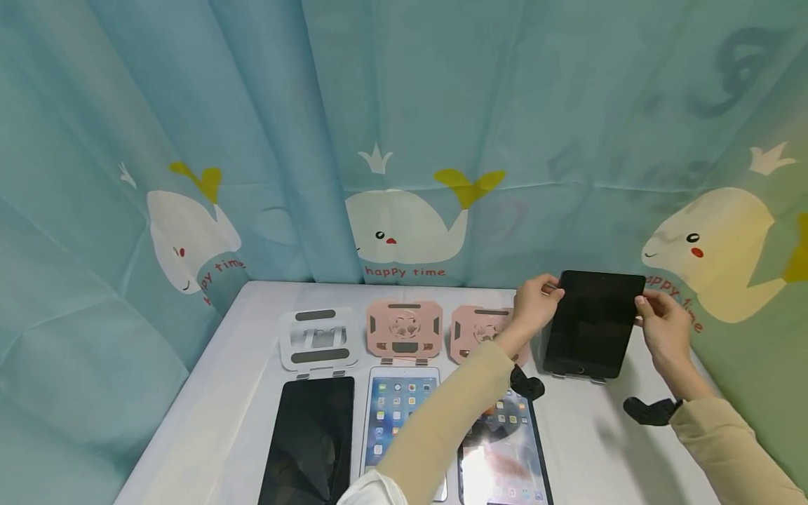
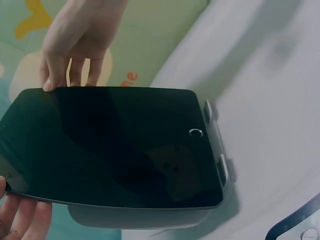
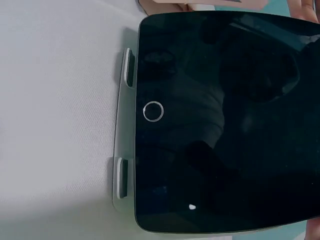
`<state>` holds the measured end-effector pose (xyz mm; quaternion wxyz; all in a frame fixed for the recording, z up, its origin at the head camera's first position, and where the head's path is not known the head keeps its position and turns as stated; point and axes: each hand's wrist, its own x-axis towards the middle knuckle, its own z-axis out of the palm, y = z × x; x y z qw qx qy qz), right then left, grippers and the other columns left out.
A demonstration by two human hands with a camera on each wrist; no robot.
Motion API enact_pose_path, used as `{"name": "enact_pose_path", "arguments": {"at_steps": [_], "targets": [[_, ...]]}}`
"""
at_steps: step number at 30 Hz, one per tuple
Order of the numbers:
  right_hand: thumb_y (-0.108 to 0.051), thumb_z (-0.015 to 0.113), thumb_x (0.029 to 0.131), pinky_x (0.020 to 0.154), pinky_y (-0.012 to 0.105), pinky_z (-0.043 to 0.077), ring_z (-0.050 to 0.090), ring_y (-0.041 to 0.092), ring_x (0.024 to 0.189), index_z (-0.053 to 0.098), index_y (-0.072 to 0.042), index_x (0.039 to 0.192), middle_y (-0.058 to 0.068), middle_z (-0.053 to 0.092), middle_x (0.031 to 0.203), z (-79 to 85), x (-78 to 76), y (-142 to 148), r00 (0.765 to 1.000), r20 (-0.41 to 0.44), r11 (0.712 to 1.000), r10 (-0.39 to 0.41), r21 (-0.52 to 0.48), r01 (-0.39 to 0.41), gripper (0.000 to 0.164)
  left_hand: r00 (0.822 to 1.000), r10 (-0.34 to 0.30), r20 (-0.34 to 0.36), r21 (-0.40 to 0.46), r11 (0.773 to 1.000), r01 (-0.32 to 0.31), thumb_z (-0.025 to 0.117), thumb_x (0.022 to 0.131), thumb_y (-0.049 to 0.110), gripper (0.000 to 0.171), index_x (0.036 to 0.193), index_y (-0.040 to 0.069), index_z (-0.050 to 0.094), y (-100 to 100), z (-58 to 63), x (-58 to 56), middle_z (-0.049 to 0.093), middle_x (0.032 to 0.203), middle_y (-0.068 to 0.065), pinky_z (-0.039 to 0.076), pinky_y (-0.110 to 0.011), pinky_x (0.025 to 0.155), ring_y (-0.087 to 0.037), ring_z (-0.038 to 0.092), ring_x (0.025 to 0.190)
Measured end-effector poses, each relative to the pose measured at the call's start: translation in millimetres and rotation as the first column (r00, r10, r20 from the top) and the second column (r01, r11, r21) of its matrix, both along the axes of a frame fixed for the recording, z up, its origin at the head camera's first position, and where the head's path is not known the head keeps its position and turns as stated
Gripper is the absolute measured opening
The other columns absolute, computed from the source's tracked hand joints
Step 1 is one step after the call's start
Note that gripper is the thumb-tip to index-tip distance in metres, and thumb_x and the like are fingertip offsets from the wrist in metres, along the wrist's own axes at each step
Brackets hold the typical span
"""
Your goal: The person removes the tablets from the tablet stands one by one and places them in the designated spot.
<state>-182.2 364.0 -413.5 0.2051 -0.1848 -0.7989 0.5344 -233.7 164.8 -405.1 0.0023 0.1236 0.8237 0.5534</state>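
A black tablet (image 1: 593,322) with a round home button leans upright at the table's right side, its screen dark. My left hand (image 1: 535,301) pinches its left edge near the top. On the opposite edge, my right hand (image 1: 669,326) grips it between thumb and fingers. Behind the tablet is a pale stand (image 2: 140,217), mostly hidden by it. The stand's two small lips (image 3: 123,178) stick out just below the tablet's bottom edge, close to it in both wrist views.
To the left stand a white stand (image 1: 318,356) and two pink stands (image 1: 405,330), the right one partly behind my left arm. Several tablets lie before them: one dark (image 1: 312,435), others lit (image 1: 385,414). A whale-print curtain (image 1: 404,140) hangs behind the white table (image 1: 240,393).
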Motion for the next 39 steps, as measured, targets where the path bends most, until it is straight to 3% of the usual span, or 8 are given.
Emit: {"name": "enact_pose_path", "arguments": {"at_steps": [6, 12, 20, 31, 39], "targets": [[-0.014, 0.051, 0.098, 0.058, 0.005, 0.046, 0.051, -0.009, 0.067, 0.057, -0.032, 0.093, -0.032, 0.054, 0.077, 4.7, 6.2, -2.6, 0.999, -0.036, 0.999, 0.023, -0.033, -0.025, 0.02, 0.999, -0.039, -0.007, 0.026, 0.999, 0.039, 0.063, 0.093, 0.021, 0.016, 0.106, 0.015, 0.069, -6.4, 3.7, 5.7, 0.068, 0.092, 0.0, 0.045, -0.016, 0.06, -0.007, 0.062, 0.076], [-0.009, 0.052, 0.097, 0.057, 0.005, 0.047, 0.052, -0.011, 0.067, 0.058, -0.034, 0.089, -0.032, 0.057, 0.076, 6.0, 13.9, -3.0, 0.994, -0.086, 0.996, 0.069, -0.057, -0.074, 0.027, 0.999, -0.039, 0.004, 0.053, 0.998, 0.039, 0.064, 0.092, 0.02, 0.016, 0.106, 0.014, 0.069, -11.0, 4.0, 13.5, 0.069, 0.091, 0.001, 0.045, -0.014, 0.06, -0.004, 0.062, 0.076], [-0.007, 0.053, 0.096, 0.056, 0.007, 0.047, 0.054, -0.009, 0.065, 0.063, -0.034, 0.09, -0.03, 0.059, 0.074, 3.5, 30.4, 0.4, 0.983, -0.11, 0.989, 0.145, -0.014, -0.148, 0.03, 0.994, -0.068, 0.084, 0.13, 0.99, 0.056, 0.064, 0.092, 0.018, 0.013, 0.103, 0.012, 0.069, -16.5, 2.1, 30.1, 0.067, 0.087, 0.001, 0.047, -0.015, 0.059, 0.0, 0.058, 0.069], [-0.01, 0.053, 0.097, 0.057, 0.009, 0.048, 0.055, -0.01, 0.068, 0.061, -0.036, 0.093, -0.032, 0.059, 0.078, -0.9, 55.0, 7.4, 0.97, -0.038, 0.968, 0.242, 0.085, -0.238, 0.027, 0.99, -0.086, 0.112, 0.174, 0.983, 0.065, 0.066, 0.09, 0.012, 0.013, 0.102, 0.007, 0.068, -19.5, -6.1, 52.9, 0.066, 0.082, -0.001, 0.046, -0.014, 0.052, -0.003, 0.058, 0.057], [-0.01, 0.054, 0.097, 0.057, 0.01, 0.047, 0.056, -0.01, 0.066, 0.06, -0.04, 0.09, -0.033, 0.058, 0.077, -11.6, 71.3, 10.0, 0.965, 0.021, 0.959, 0.26, 0.109, -0.261, 0.032, 0.983, -0.087, 0.164, 0.192, 0.98, 0.054, 0.067, 0.089, 0.011, 0.011, 0.099, 0.005, 0.068, -20.5, -17.1, 70.8, 0.064, 0.077, 0.0, 0.045, -0.014, 0.051, -0.015, 0.066, 0.059]]}}
